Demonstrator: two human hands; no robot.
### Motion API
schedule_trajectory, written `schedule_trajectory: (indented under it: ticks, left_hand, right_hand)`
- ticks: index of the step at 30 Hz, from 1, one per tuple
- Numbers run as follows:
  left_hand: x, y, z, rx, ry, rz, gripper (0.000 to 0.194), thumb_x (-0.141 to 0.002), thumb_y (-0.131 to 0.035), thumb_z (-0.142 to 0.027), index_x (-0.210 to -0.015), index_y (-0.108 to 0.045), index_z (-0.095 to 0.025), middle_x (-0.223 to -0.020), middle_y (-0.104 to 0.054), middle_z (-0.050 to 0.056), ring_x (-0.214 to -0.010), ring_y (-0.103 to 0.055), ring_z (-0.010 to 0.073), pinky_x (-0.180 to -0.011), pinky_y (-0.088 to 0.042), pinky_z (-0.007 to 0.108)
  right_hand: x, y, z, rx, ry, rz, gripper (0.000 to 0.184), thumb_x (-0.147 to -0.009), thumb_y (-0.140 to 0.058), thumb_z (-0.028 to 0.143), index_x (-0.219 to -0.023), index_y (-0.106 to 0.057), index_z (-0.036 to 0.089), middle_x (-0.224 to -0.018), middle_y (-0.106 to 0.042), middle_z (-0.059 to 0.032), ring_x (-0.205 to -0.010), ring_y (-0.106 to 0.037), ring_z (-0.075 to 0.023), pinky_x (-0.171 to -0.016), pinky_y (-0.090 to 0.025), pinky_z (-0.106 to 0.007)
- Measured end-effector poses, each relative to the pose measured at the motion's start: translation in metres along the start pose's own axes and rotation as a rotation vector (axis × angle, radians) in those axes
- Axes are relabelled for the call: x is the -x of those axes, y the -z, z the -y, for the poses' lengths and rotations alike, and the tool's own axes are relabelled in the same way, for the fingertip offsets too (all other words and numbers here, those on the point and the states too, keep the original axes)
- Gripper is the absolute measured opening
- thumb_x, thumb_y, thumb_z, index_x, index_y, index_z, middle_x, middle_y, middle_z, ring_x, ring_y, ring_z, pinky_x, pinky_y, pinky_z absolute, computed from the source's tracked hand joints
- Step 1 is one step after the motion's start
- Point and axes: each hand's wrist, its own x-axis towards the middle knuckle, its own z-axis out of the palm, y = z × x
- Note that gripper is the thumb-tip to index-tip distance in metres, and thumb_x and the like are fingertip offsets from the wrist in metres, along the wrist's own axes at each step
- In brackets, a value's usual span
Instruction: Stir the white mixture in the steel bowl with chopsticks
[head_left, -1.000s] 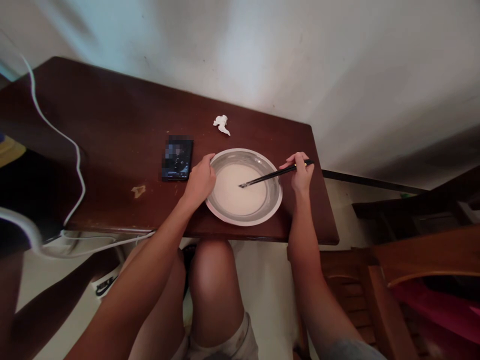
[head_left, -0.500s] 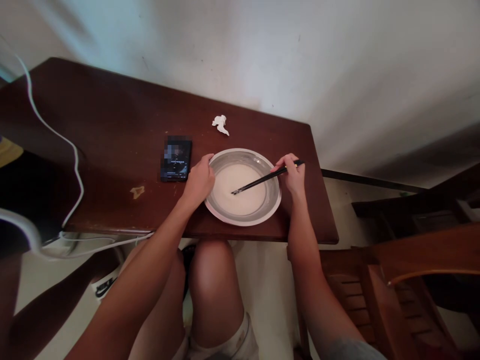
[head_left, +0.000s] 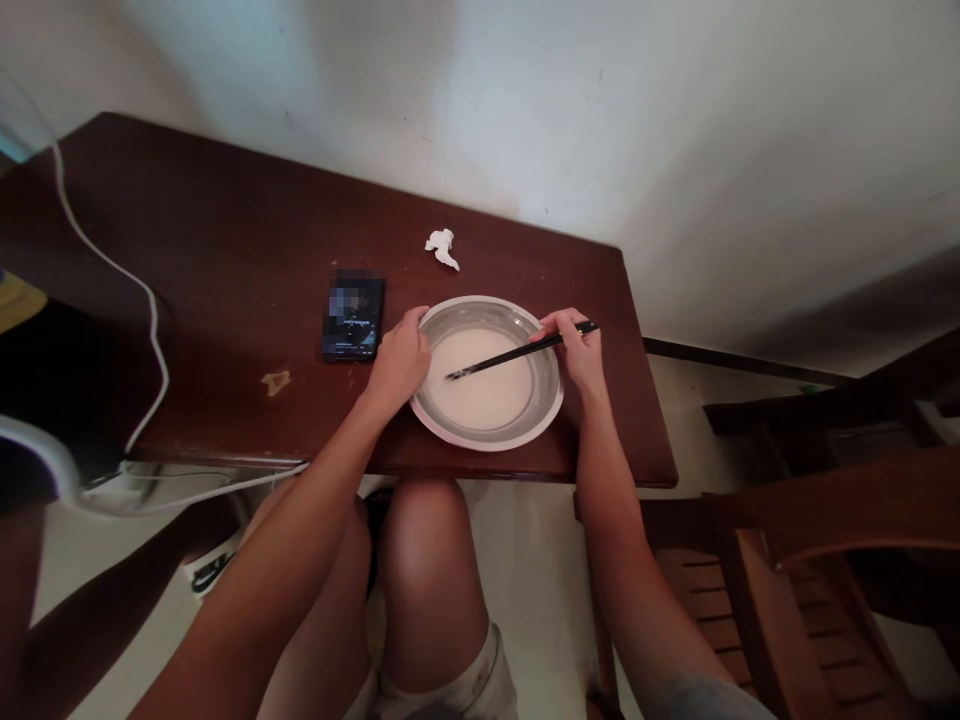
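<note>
A wide metal bowl (head_left: 551, 395) stands near the front edge of the table, holding a pale, milky batter (head_left: 487, 395). My left hand (head_left: 403, 350) grips the bowl's left rim, fingers closed over the edge. In my right hand (head_left: 576, 345), above the right rim, are black chopsticks (head_left: 506, 357) held at a slant. Their lower tips reach into the left part of the batter and have white stuff on them. The two sticks lie close together.
Left of the bowl a phone (head_left: 354, 320) lies on the dark brown table (head_left: 225, 260). Behind the bowl is a crumpled tissue (head_left: 442, 248). A white cable (head_left: 154, 330) crosses the table's left side. A wooden chair (head_left: 750, 560) stands at the right, and a wall runs behind.
The chopstick tips have moved left and slightly up through the batter. My right hand has shifted a little to the left with them. My left hand stays on the rim.
</note>
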Motion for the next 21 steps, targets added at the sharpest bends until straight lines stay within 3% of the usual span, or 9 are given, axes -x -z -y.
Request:
schedule_trajectory:
  ticks: [6, 12, 15, 18, 21]
  left_hand:
    - [-0.0002, -0.0008, -0.0002, -0.006, 0.004, -0.008, 0.051, -0.091, -0.034, -0.012, -0.138, -0.055, -0.010, -0.134, -0.066, 0.017, -0.123, -0.063, 0.0273, -0.109, -0.045, 0.043]
    - [-0.0011, -0.0036, 0.0036, 0.006, 0.004, -0.025, 0.050, -0.091, -0.034, -0.013, -0.137, -0.055, -0.013, -0.134, -0.066, 0.016, -0.122, -0.063, 0.0268, -0.109, -0.046, 0.043]
    - [-0.0016, -0.0042, 0.0041, 0.005, -0.001, -0.022, 0.050, -0.091, -0.034, -0.013, -0.137, -0.055, -0.012, -0.135, -0.065, 0.017, -0.123, -0.063, 0.0278, -0.109, -0.045, 0.045]
    - [-0.0015, -0.0031, 0.0027, -0.004, 0.004, -0.006, 0.051, -0.091, -0.034, -0.012, -0.138, -0.053, -0.010, -0.135, -0.064, 0.019, -0.124, -0.062, 0.0278, -0.110, -0.045, 0.045]
    - [-0.0010, -0.0017, 0.0012, -0.004, 0.004, -0.001, 0.051, -0.091, -0.034, -0.011, -0.138, -0.053, -0.009, -0.136, -0.064, 0.019, -0.125, -0.062, 0.0281, -0.110, -0.045, 0.045]
  right_hand:
    - [-0.0039, 0.0064, -0.0007, 0.016, 0.039, -0.251, 0.043, -0.088, -0.056, 0.060, -0.069, -0.061, 0.022, -0.050, -0.063, 0.0045, -0.048, -0.064, -0.0125, -0.051, -0.046, -0.025]
    - [-0.0007, -0.0001, -0.0012, -0.001, 0.011, -0.030, 0.038, -0.086, -0.060, 0.059, -0.074, -0.066, 0.024, -0.054, -0.066, 0.0038, -0.057, -0.069, -0.0152, -0.065, -0.056, -0.030]
    - [-0.0024, 0.0031, -0.0008, 0.045, 0.053, -0.139, 0.038, -0.088, -0.058, 0.058, -0.074, -0.065, 0.024, -0.054, -0.066, 0.0039, -0.057, -0.069, -0.0153, -0.068, -0.056, -0.031]
    - [-0.0035, 0.0066, -0.0008, 0.020, 0.054, -0.241, 0.042, -0.089, -0.055, 0.060, -0.067, -0.059, 0.023, -0.047, -0.059, 0.0054, -0.048, -0.065, -0.0141, -0.060, -0.053, -0.030]
    - [-0.0014, 0.0034, -0.0006, -0.006, 0.017, -0.127, 0.043, -0.088, -0.057, 0.060, -0.067, -0.060, 0.023, -0.048, -0.061, 0.0044, -0.050, -0.065, -0.0145, -0.058, -0.053, -0.029]
